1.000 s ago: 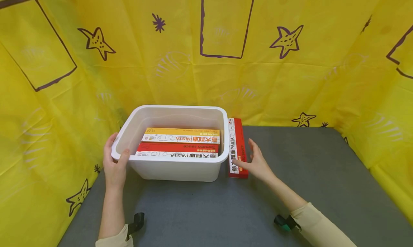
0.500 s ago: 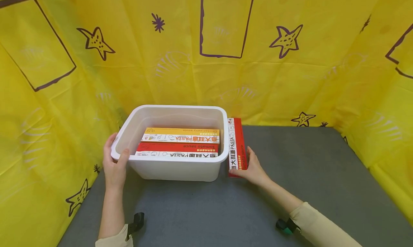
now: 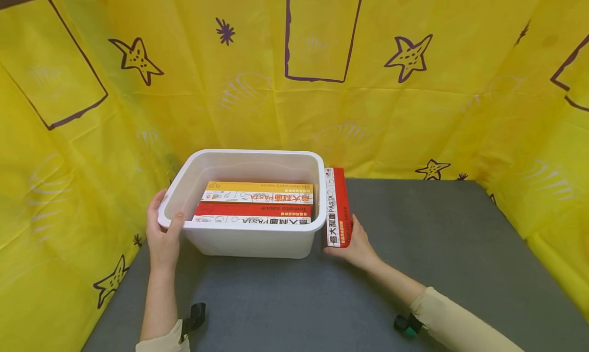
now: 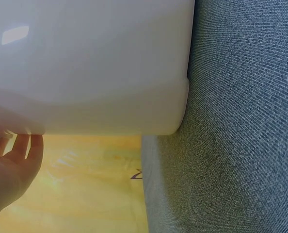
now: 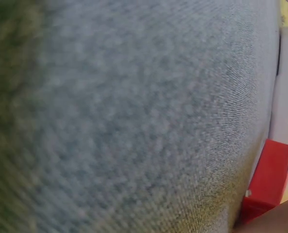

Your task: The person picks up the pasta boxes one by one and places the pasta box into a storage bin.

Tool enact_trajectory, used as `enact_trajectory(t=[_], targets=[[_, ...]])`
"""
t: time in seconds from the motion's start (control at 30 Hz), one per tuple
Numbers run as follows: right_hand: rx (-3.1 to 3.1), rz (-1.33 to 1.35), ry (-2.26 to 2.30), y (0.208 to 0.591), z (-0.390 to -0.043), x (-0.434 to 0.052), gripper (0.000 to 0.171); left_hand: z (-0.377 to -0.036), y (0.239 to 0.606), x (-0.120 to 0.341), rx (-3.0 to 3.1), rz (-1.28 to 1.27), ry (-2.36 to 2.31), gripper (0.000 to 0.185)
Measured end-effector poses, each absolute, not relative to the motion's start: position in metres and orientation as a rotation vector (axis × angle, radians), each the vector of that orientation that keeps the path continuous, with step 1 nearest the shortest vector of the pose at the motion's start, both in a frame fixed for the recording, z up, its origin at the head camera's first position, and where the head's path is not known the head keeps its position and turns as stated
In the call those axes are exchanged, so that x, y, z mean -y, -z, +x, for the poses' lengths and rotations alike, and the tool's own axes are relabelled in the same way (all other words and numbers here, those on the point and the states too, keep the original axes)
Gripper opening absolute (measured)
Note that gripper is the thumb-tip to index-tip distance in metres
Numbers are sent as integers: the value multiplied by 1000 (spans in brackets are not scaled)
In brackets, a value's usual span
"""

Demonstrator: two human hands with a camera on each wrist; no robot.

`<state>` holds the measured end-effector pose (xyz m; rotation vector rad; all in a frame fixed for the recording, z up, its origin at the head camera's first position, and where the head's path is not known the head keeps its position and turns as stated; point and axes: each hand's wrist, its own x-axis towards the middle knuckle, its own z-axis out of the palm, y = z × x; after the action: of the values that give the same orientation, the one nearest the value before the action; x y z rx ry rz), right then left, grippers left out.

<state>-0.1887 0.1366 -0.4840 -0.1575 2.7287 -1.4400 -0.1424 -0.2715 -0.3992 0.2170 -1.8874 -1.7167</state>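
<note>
A white plastic bin [image 3: 248, 242] stands on the dark table, also large in the left wrist view. My left hand [image 3: 163, 242] grips its left rim, thumb over the edge; its bent fingers [image 4: 22, 148] touch the wall in the left wrist view. Two pasta boxes lie inside: a yellow chicken curry box [image 3: 257, 187] and a red tomato sauce box [image 3: 253, 209] in front. Outside, against the bin's right side, is another red tomato sauce pasta box [image 3: 339, 204]. My right hand [image 3: 361, 247] pinches its near end between thumb and fingers. In the right wrist view its red end [image 5: 269, 170] shows.
Yellow cloth [image 3: 257, 117] with drawn starfish hangs behind the bin and along both sides. Grey fabric [image 3: 437, 239] covers the table, reaching right of the box and in front of the bin.
My right hand has come left and toward me onto the near end of the pasta box outside the bin, and taken hold of it. My left hand and the bin have stayed put.
</note>
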Motion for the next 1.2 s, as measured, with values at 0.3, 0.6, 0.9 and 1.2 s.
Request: enact_trajectory(t=[0.3,0.6,0.9,1.2], targets=[[-2858,-259,1437,488,-188,-133,101,-143,399,270,1883,216,1718,59],[-2804,-175,1401,492,-190,-133,108,-143,399,270,1873,216,1727,59],[-2833,-136,1480,492,-191,-135,93,-143,400,270,1863,207,1727,58],[-2712,-7,1567,478,-186,-140,97,-144,401,271,1860,217,1731,59]])
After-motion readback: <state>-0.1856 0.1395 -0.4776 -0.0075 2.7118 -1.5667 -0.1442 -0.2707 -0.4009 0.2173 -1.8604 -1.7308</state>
